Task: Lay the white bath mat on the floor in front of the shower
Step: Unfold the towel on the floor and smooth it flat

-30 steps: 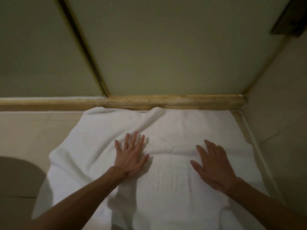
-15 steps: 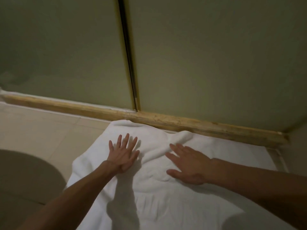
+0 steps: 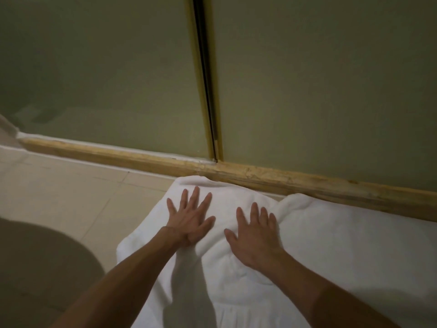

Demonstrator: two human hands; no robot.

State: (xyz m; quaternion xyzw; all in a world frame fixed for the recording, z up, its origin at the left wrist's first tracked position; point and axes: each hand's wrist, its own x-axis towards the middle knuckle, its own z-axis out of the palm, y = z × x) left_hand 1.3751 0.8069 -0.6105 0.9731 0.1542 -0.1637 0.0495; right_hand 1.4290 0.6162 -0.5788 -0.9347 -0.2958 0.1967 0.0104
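The white bath mat (image 3: 331,247) lies spread on the tiled floor, its far edge against the wooden sill (image 3: 307,183) of the shower. A raised fold runs across the mat near its far edge, right of my hands. My left hand (image 3: 190,218) presses flat on the mat's far left corner, fingers spread. Just to its right, my right hand (image 3: 254,235) lies flat on the mat too, fingers straight, beside the fold. Both forearms reach in from the bottom of the view.
Frosted glass shower doors (image 3: 307,91) rise behind the sill, with a dark gap between two panels (image 3: 205,91). Beige floor tiles (image 3: 71,197) stretch to the left. A rounded shadow (image 3: 40,268) covers the floor at lower left.
Both hands have slid left and forward across the mat toward its far left corner, the right hand closing in on the left. The view has swung to the left.
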